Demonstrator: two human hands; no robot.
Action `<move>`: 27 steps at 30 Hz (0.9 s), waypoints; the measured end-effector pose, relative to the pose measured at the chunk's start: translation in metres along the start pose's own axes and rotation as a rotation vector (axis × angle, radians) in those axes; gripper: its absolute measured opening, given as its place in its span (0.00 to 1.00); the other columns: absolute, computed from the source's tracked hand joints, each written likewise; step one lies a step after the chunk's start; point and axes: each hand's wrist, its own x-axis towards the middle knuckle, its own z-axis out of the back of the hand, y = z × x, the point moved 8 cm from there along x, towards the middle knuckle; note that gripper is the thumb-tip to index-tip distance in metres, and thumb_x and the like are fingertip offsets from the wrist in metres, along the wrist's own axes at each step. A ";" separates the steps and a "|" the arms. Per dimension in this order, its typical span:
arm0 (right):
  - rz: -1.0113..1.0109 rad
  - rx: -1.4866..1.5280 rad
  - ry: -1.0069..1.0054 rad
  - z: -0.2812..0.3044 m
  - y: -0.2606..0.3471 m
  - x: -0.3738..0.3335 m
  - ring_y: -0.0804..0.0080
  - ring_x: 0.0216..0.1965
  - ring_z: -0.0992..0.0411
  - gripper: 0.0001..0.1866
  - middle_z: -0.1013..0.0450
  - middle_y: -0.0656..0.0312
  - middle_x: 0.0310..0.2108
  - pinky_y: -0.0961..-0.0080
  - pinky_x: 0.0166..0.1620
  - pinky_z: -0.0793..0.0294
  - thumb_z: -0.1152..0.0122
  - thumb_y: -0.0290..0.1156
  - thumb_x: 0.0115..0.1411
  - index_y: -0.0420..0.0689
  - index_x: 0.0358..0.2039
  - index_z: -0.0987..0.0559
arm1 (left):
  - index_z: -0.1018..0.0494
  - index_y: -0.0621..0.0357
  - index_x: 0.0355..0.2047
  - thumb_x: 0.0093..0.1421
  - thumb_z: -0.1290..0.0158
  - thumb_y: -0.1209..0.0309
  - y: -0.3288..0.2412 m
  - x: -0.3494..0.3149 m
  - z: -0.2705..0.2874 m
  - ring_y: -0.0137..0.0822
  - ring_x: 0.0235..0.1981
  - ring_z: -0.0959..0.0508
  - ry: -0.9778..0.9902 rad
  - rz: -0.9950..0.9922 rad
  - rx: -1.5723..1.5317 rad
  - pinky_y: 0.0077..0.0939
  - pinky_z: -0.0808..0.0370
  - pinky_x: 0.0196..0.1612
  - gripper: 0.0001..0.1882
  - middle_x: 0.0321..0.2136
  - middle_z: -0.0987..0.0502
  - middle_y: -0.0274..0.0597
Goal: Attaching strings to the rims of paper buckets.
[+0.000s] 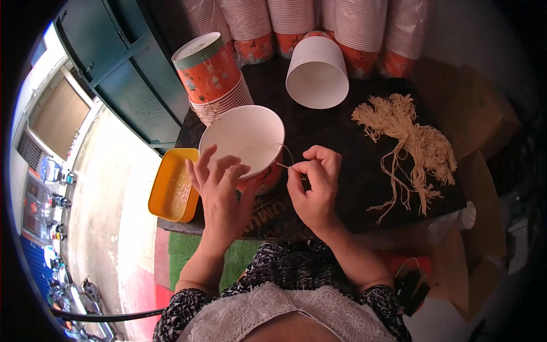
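Observation:
A paper bucket point(242, 134), white inside and orange outside, stands in front of me with its mouth tilted up. My right hand point(316, 191) pinches a thin cord point(291, 153) between thumb and index finger, at the bucket's right side. The cord makes a small loop beside the rim there. At the bucket's near-left rim, my left hand point(219, 196) has its fingers spread and raised; whether its thumb touches the wall is hidden. Left of that hand sits a yellow tray point(157, 191) with small pale bits in it.
Upside-down nested buckets point(208, 77) stand at back left, and other white buckets point(316, 80) lie with the mouth toward me. Plastic-wrapped stacks point(293, 20) line the back. A bundle of beige cords point(421, 148) lies right on the dark table point(342, 128).

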 end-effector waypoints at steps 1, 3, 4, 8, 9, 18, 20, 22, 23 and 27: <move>-0.001 0.000 -0.001 -0.001 0.000 -0.001 0.60 0.40 0.34 0.10 0.32 0.54 0.38 0.70 0.41 0.32 0.37 0.13 0.44 0.39 0.26 0.26 | 0.25 0.53 0.35 0.49 0.37 0.72 0.001 0.000 -0.002 0.53 0.61 0.37 0.003 0.010 -0.011 0.64 0.55 0.65 0.12 0.43 0.27 0.38; -0.025 0.054 0.059 -0.008 -0.002 -0.002 0.59 0.42 0.37 0.10 0.34 0.55 0.39 0.66 0.42 0.34 0.35 0.16 0.46 0.40 0.27 0.27 | 0.25 0.53 0.35 0.49 0.37 0.72 0.002 -0.001 -0.002 0.53 0.61 0.37 -0.004 0.007 -0.012 0.63 0.55 0.65 0.12 0.42 0.26 0.38; -0.025 0.045 0.071 -0.010 -0.002 -0.001 0.59 0.42 0.37 0.10 0.35 0.56 0.39 0.66 0.42 0.34 0.36 0.15 0.45 0.41 0.26 0.28 | 0.25 0.53 0.34 0.49 0.37 0.72 0.002 -0.001 -0.001 0.53 0.60 0.36 -0.013 0.007 -0.013 0.63 0.54 0.65 0.12 0.42 0.26 0.38; -0.016 0.023 0.079 -0.012 -0.002 0.000 0.59 0.43 0.37 0.11 0.35 0.55 0.39 0.66 0.42 0.33 0.36 0.15 0.44 0.41 0.25 0.29 | 0.25 0.55 0.31 0.48 0.41 0.78 0.000 0.001 0.006 0.52 0.60 0.34 -0.069 0.014 -0.058 0.58 0.48 0.64 0.09 0.40 0.24 0.40; -0.010 0.010 0.086 -0.012 -0.002 0.000 0.59 0.43 0.37 0.11 0.35 0.56 0.39 0.66 0.42 0.34 0.36 0.15 0.44 0.41 0.25 0.29 | 0.25 0.56 0.31 0.49 0.41 0.78 -0.001 0.001 0.007 0.53 0.60 0.34 -0.069 0.005 -0.073 0.57 0.46 0.64 0.08 0.39 0.24 0.41; -0.016 0.007 0.092 -0.013 -0.001 0.004 0.61 0.38 0.35 0.11 0.33 0.56 0.37 0.70 0.39 0.33 0.39 0.12 0.41 0.40 0.22 0.29 | 0.26 0.58 0.30 0.49 0.40 0.78 0.001 0.000 0.007 0.54 0.59 0.33 -0.060 -0.004 -0.135 0.53 0.40 0.60 0.08 0.39 0.24 0.43; -0.014 0.011 0.097 -0.014 0.000 0.004 0.61 0.38 0.35 0.11 0.33 0.57 0.37 0.70 0.38 0.33 0.39 0.12 0.41 0.40 0.22 0.29 | 0.26 0.58 0.30 0.49 0.40 0.79 0.002 0.000 0.008 0.54 0.59 0.33 -0.062 -0.003 -0.148 0.52 0.40 0.60 0.08 0.39 0.24 0.43; -0.020 0.014 0.106 -0.015 -0.001 0.004 0.61 0.38 0.35 0.10 0.33 0.57 0.36 0.70 0.38 0.33 0.39 0.12 0.41 0.40 0.22 0.28 | 0.26 0.58 0.30 0.49 0.40 0.79 0.003 -0.001 0.007 0.54 0.59 0.34 -0.061 0.004 -0.167 0.51 0.38 0.59 0.08 0.40 0.24 0.43; -0.020 0.015 0.107 -0.015 -0.001 0.004 0.61 0.38 0.35 0.10 0.33 0.57 0.36 0.70 0.38 0.33 0.39 0.12 0.41 0.40 0.22 0.28 | 0.26 0.58 0.30 0.49 0.40 0.79 0.003 -0.001 0.007 0.54 0.59 0.34 -0.061 0.005 -0.166 0.51 0.38 0.59 0.08 0.40 0.24 0.43; -0.012 0.012 0.111 -0.014 0.000 0.007 0.61 0.38 0.35 0.10 0.32 0.57 0.36 0.71 0.38 0.33 0.39 0.12 0.41 0.40 0.22 0.28 | 0.26 0.58 0.31 0.50 0.41 0.79 0.003 0.000 0.007 0.55 0.59 0.34 -0.051 0.009 -0.169 0.50 0.37 0.58 0.08 0.40 0.24 0.43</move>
